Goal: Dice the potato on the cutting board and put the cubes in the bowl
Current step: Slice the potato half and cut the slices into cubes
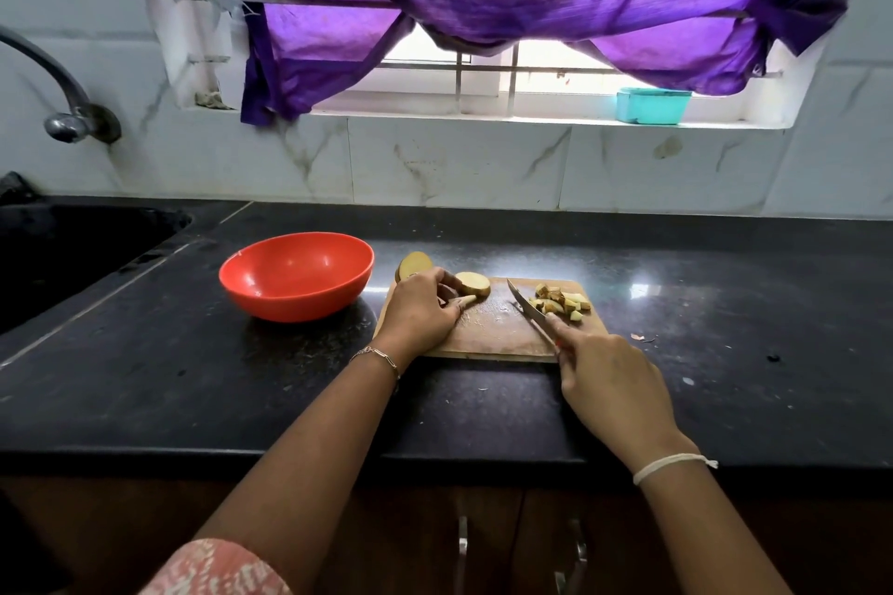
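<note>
reporter: what makes this cut go well?
cook: i'd say tuck the fingertips back, keep the potato strip point(465, 301) flat on the cutting board point(497, 336), and cut even pieces.
reporter: and the hands?
cook: the left hand point(425, 312) curls its grip over the strip. the right hand point(610, 382) has its grip closed round the knife point(529, 307), blade slanting down beside the potato cubes point(563, 300). a round slice point(473, 284) and a potato chunk point(413, 265) wait at the far left. the red bowl point(295, 278) on the bench point(193, 377) holds no cubes yet.
</note>
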Available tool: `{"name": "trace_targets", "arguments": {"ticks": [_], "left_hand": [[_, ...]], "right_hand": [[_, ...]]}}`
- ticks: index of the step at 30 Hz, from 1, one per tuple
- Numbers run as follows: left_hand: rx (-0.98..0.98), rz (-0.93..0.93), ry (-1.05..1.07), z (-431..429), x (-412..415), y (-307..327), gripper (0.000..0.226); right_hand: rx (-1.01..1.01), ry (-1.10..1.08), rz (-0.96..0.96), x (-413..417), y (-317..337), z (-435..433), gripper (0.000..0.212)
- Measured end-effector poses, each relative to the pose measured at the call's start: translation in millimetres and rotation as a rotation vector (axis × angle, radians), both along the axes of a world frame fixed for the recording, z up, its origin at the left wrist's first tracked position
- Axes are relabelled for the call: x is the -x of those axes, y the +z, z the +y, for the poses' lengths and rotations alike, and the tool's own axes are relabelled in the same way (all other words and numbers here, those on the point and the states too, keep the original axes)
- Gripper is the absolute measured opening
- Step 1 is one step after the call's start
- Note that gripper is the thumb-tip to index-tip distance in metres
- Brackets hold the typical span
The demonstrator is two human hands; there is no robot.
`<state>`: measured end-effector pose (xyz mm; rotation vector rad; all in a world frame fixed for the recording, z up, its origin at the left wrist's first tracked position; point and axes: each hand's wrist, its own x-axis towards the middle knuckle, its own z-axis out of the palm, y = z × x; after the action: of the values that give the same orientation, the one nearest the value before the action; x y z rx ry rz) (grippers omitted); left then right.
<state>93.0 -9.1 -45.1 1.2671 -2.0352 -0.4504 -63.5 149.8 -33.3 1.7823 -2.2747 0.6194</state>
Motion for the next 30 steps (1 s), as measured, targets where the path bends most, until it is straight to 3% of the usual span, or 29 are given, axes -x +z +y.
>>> {"name": "trace_targets", "arguments": {"ticks": [14,20,30], "left_hand": [[-0.037,0.042,0.014,4.1,-3.2,-0.7,0.014],[-0.067,0.141,-0.127,9.1,-0.2,3.7,0.018],[-0.026,0.015,-0.133,11.9,24.4,7.0,0.015]], "right_hand": [[-0.061,0.033,-0.065,1.7,7.0,-2.6,0.044],[0.038,-0.066,0.004,-7.1,7.1,7.5,0.048],[0.086,-0.017,-0.028,-13.7,-3.4,9.5,0.049]]}}
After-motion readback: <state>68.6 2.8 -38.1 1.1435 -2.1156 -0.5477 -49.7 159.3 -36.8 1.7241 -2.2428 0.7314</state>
